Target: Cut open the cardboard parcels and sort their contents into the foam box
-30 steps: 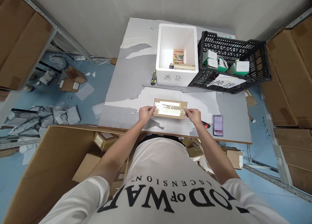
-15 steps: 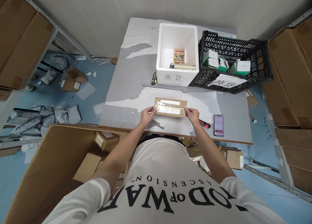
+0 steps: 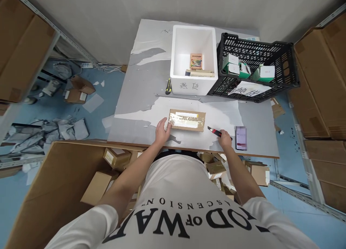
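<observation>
The parcel (image 3: pixel 187 127) is matt brown cardboard, its top glossy with clear tape (image 3: pixel 173 119) over white paper labels (image 3: pixel 187 124). The red-and-black cutter (image 3: pixel 215 132) pairs a plastic-looking handle with a metal blade. The tabletop (image 3: pixel 135 94) looks smooth and matt under ragged patches (image 3: pixel 163 104) (torn paper, apparently). The foam box (image 3: pixel 190 86) is matt, the openwork crate (image 3: pixel 251 48) plastic, the shirt (image 3: pixel 173 184) matt cloth.

Beyond the taped box (image 3: pixel 187 120), a white foam bin (image 3: pixel 201 87) and black crate (image 3: pixel 279 87) bar passage, leaving tabletop (image 3: pixel 142 77) open at left.
</observation>
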Available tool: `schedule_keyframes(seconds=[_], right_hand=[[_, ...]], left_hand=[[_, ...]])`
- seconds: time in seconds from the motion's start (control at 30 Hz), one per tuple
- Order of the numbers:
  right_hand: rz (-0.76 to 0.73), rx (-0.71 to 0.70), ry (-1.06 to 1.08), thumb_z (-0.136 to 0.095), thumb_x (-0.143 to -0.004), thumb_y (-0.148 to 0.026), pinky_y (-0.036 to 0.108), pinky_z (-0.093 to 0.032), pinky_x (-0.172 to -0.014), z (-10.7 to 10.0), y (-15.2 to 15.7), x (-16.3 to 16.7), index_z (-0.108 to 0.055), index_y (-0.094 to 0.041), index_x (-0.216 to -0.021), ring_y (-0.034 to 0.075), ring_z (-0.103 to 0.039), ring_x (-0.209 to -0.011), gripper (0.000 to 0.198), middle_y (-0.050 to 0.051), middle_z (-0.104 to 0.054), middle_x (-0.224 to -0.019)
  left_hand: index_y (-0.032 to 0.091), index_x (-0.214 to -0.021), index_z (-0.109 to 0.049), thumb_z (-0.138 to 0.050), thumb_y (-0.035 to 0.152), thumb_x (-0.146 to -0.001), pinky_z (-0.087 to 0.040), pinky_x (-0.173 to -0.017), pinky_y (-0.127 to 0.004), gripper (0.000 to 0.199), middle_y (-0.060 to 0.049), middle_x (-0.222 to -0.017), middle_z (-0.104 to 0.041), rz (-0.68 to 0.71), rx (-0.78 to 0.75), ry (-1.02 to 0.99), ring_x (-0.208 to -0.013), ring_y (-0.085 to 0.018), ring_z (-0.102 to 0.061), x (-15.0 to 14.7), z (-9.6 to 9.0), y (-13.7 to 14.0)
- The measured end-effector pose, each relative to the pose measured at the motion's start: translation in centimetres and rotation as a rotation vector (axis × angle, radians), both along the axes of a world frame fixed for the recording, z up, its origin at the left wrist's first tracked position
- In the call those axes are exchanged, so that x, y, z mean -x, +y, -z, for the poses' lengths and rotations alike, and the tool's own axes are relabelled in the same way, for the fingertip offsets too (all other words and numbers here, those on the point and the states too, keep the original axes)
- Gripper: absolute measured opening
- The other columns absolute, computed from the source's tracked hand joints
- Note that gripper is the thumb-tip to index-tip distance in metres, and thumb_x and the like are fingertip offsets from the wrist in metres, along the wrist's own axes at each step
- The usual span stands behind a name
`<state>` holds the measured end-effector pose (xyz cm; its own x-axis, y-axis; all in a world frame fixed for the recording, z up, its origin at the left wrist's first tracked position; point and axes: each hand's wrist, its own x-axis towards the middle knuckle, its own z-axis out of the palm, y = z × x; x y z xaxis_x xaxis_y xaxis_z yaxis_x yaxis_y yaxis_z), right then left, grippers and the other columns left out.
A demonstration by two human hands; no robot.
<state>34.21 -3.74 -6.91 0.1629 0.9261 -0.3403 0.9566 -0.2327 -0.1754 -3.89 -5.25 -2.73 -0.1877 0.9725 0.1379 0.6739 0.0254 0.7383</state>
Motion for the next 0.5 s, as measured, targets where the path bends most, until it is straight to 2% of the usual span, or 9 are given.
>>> schedule_keyframes(seconds=[0.1, 0.2, 0.3, 0.37, 0.5], right_hand=[[-0.042, 0.084, -0.085, -0.052, -0.079, -0.012, 0.037, -0.041, -0.090, 1.1, -0.3, -0.3, -0.052, -0.014, -0.118, 0.027, -0.055, -0.108, 0.039, 0.016, -0.059, -0.118], [-0.045, 0.095, -0.094, -0.044, -0.084, -0.010, 0.040, -0.039, -0.090, 1.5, 0.0, -0.3, -0.052, -0.014, -0.115, 0.027, -0.056, -0.104, 0.032, 0.017, -0.060, -0.112], [-0.063, 0.112, -0.092, -0.039, -0.086, -0.010, 0.039, -0.041, -0.085, 1.3, 0.2, -0.6, -0.051, -0.014, -0.116, 0.027, -0.057, -0.100, 0.032, 0.018, -0.060, -0.109], [-0.055, 0.070, -0.043, -0.042, -0.085, -0.014, 0.038, -0.043, -0.084, 0.8, 0.4, -0.9, -0.047, -0.014, -0.122, 0.027, -0.056, -0.102, 0.037, 0.018, -0.058, -0.113], [-0.030, -0.276, 0.217, -0.038, -0.089, -0.024, 0.042, -0.042, -0.094, -2.3, 1.4, 0.0, -0.036, -0.010, -0.135, 0.028, -0.050, -0.115, 0.048, 0.019, -0.051, -0.125]], left_hand=[[0.016, -0.126, -0.054, -0.048, 0.033, -0.090, -0.037, -0.108, -0.046, 0.040, -0.015, -0.132, -0.053, 0.277, -0.102, 0.242, -0.130, -0.026, -0.043, -1.0, -0.4, -1.7], [0.015, -0.132, -0.049, -0.047, 0.031, -0.090, -0.029, -0.113, -0.048, 0.046, -0.015, -0.141, -0.046, 0.537, -0.075, 0.418, -0.138, -0.028, -0.033, -2.3, -0.4, -2.8], [0.011, -0.139, -0.041, -0.045, 0.031, -0.090, -0.024, -0.114, -0.049, 0.053, -0.017, -0.148, -0.037, 0.594, -0.020, 0.524, -0.142, -0.030, -0.025, -3.4, -0.1, -3.0], [0.010, -0.142, -0.038, -0.044, 0.031, -0.090, -0.023, -0.114, -0.048, 0.055, -0.017, -0.150, -0.035, 0.594, 0.001, 0.557, -0.143, -0.030, -0.023, -3.8, 0.1, -2.9], [0.012, -0.145, -0.033, -0.043, 0.032, -0.090, -0.018, -0.115, -0.049, 0.059, -0.015, -0.149, -0.036, 0.571, 0.032, 0.585, -0.142, -0.029, -0.026, -4.0, 0.2, -2.7]])
